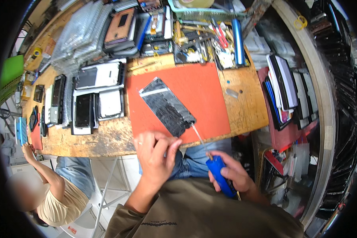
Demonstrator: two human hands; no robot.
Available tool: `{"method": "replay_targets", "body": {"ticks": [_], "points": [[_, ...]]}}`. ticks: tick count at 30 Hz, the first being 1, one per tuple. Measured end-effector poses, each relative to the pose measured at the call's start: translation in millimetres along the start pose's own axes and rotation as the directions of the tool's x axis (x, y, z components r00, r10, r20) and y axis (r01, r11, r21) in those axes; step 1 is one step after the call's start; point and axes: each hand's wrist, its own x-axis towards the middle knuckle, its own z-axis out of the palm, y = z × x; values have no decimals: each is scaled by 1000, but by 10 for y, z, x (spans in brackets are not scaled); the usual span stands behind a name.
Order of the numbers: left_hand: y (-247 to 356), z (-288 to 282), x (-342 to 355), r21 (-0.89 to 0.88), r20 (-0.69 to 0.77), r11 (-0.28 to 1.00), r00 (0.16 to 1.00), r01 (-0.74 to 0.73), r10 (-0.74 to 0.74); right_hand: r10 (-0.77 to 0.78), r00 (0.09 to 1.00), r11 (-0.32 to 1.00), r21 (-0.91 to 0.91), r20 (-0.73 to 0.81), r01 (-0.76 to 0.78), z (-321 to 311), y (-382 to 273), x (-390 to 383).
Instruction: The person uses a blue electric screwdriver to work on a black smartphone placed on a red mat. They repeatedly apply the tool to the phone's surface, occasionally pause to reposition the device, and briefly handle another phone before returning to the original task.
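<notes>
A dark, rectangular phone screen panel [162,103] with a pale strip near its upper end lies at a slant over a red mat [206,85], with a ragged black lower end. My left hand [154,156] is at that lower end, fingers curled, pinching the panel's near corner. My right hand [234,174] grips a blue-handled tool [219,174] with a thin metal rod. The rod's tip meets the panel's lower right corner.
Stacked phones [99,95] are left of the mat. A tray of tools [196,47] and bubble-wrap packs [75,39] stand behind. Cases [285,99] fill the right shelf. A co-worker [59,190] sits at lower left, hands at the bench edge.
</notes>
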Motion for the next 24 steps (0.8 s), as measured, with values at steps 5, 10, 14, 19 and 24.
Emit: {"method": "replay_targets", "body": {"ticks": [5,10,14,19,24], "points": [[223,18,-143,-752,221,515,893,412,-391,47,967,997,-72,249,-30,149,-47,109],[58,-199,2,-937,104,230,839,263,-534,94,933,992,-112,348,-58,245,-118,163],[-202,-420,195,-833,-85,508,858,217,-506,69,964,996,-79,256,-50,193,-74,139],[-103,-207,172,-214,6,976,999,47,-47,92,994,995,44,61,-95,61,109,199],[-7,79,115,-19,14,1000,1000,2,-2,38,999,993,109,33,-42,23,200,179]]}}
